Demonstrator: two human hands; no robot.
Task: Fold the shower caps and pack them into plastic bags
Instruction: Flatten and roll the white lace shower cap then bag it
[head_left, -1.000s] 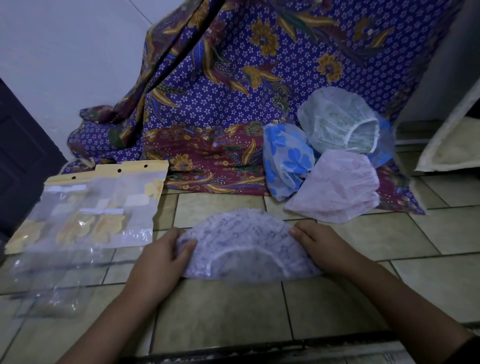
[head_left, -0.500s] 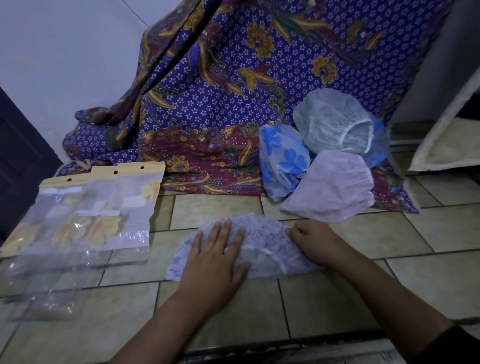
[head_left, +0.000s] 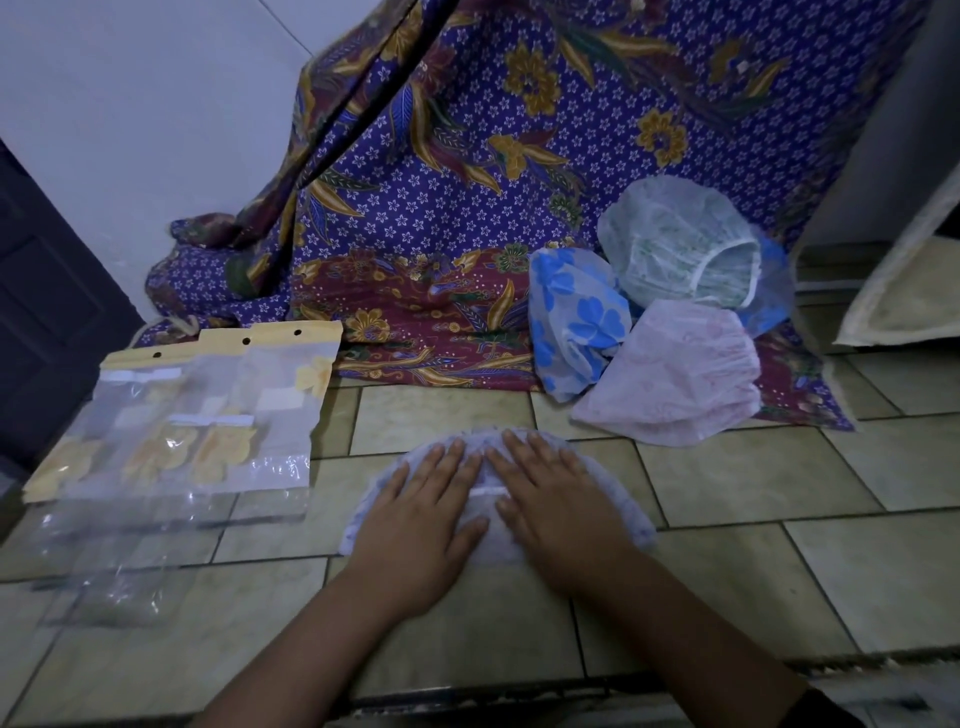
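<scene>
Left hand and right hand flat, fingers straight, pressing lavender shower cap onto floor, right of plastic bags. Risk: trapped air and springy elastic likely reopen it once pressure lifts.

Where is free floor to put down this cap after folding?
Bare tiles right of the lilac cap, below the pink cap; also beyond it, between the plastic bags and the cloth. Crowded: the cap pile on the cloth.
</scene>
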